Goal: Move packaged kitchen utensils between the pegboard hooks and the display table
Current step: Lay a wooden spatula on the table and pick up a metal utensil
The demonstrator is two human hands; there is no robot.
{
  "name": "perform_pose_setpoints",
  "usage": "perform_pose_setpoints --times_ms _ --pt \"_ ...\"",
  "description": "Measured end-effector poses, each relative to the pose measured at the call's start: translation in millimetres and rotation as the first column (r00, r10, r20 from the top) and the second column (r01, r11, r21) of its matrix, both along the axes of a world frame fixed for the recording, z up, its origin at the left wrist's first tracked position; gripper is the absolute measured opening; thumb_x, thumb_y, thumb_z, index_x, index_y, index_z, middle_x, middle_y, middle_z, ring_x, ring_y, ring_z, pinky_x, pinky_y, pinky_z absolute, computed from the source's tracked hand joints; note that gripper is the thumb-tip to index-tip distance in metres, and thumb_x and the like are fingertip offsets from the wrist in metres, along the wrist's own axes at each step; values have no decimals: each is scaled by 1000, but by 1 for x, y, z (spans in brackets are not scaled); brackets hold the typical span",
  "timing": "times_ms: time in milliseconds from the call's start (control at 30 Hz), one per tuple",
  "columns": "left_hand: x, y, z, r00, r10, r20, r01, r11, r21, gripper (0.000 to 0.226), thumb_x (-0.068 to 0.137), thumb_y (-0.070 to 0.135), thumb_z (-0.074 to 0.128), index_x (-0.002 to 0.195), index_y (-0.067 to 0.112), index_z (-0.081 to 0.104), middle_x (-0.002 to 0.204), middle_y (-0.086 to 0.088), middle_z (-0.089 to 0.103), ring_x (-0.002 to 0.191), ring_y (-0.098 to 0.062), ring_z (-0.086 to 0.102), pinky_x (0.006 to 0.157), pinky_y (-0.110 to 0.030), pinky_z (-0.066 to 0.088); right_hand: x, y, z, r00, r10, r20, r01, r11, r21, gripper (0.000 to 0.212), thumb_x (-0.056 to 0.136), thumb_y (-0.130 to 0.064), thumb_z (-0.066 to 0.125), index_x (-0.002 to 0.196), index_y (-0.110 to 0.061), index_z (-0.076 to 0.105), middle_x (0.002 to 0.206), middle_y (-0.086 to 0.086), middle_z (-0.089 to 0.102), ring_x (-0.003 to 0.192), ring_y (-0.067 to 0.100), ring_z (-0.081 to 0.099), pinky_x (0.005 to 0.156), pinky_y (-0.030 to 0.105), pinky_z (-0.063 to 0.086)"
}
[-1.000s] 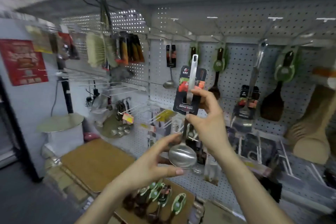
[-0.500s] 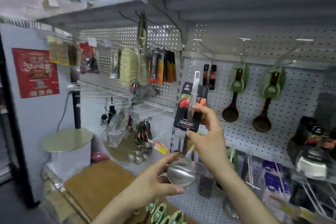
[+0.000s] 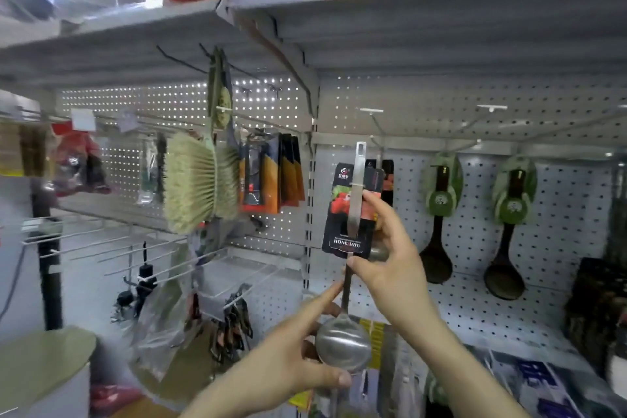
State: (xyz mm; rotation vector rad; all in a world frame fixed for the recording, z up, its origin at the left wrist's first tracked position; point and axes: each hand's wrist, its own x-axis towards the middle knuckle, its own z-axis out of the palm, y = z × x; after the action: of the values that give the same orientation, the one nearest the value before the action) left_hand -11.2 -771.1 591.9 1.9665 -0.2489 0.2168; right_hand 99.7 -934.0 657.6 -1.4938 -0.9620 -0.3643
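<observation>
You faced a white pegboard wall (image 3: 570,214) that turned a corner, its left panel's holes shining bright. A grey metal shelf (image 3: 407,27) ran overhead. At lower left stood a black pole (image 3: 47,265) and a round-topped stand (image 3: 40,356).

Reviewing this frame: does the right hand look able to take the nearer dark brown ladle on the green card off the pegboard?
Probably not: the right hand is pinching the black card of the steel ladle. Nothing stands before the dark brown ladle, though.
</observation>
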Motion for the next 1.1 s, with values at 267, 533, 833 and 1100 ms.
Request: perform_pose_setpoints --times_ms 267,533,833,1100 --pt "41 15 16 994 -110 26 107 988 114 118 74 43 97 150 77 15 141 24 54 128 -9 62 109 -34 54 10 0 15 989 -145 -5 145 989 23 94 88 8 78 154 -52 46 153 -25 53 142 2 51 117 42 51" --pt "60 31 17 982 -189 27 183 974 133 121 70 50 98 148 80 11 145 19 57 126 -9 64 110 -34 52 16 11 15 977 -214 -5 215 977 18 98 87 17 73 152 -52 48 151 -15 57 134 7 58 94 24 59" --pt "130 47 11 988 -141 69 116 951 287 119 83 37 89 155 72 1 123 46 53 118 17 55 102 -18 50 82 33 8 962 -272 -23 272 962 -18 93 92 11 70 155 -50 41 152 -24 52 142 1 49 101 19 55" --pt "225 48 2 990 -88 112 54 959 278 112 84 29 89 155 67 11 136 28 44 122 22 47 93 2 40 170 46 1 921 -386 53 388 921 -25 90 92 10 69 158 -43 40 160 -19 45 151 4 41 122 46 46"
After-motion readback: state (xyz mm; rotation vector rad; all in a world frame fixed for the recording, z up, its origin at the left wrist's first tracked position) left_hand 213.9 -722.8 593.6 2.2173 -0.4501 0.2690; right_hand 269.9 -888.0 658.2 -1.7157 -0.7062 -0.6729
